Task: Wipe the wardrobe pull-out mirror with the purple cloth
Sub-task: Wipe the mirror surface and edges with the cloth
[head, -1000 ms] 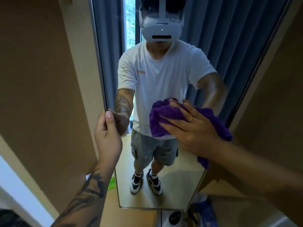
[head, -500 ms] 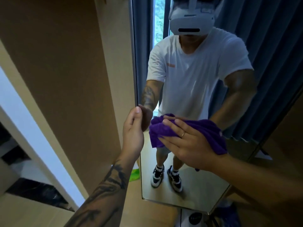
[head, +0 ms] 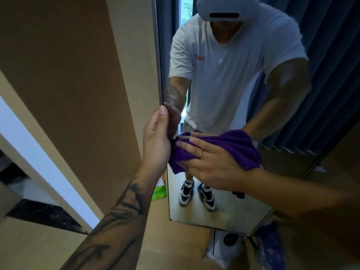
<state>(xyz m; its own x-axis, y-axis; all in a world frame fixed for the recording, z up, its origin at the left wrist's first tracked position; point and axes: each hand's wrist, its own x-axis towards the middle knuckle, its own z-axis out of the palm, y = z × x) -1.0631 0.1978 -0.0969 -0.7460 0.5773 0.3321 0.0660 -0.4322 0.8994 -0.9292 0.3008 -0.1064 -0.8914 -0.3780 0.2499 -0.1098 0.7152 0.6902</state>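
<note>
The right hand (head: 212,164) lies flat on the crumpled purple terry cloth (head: 229,147), fingers straight and spread, pointing left, pressing the cloth against the glass; a thin ring sits on one finger. The left hand (head: 156,141) clamps the left edge of the tall, narrow pull-out mirror with a thin metal frame (head: 224,213), thumb (head: 162,116) upright on the front of the frame while the fingers wrap behind the edge, out of sight. The tattooed left forearm (head: 118,211) rises from the lower left.

The cloth sits low on the mirror, roughly at the middle of its visible height, its long axis running left to right, with its left end just beside the left hand and a loose end hanging below the right wrist. The mirror itself stands upright, long axis vertical.

The glass reflects a person in a white T-shirt and a white headset, dark-and-white trainers, and blue pleated curtains behind. Left of the mirror stands a tan wardrobe panel (head: 68,75). Below the mirror's bottom edge, on the light wooden floor (head: 175,248), lie a white bag (head: 224,248) and a blue patterned bag (head: 272,248). A green object (head: 159,192) shows by the mirror's lower left edge.
</note>
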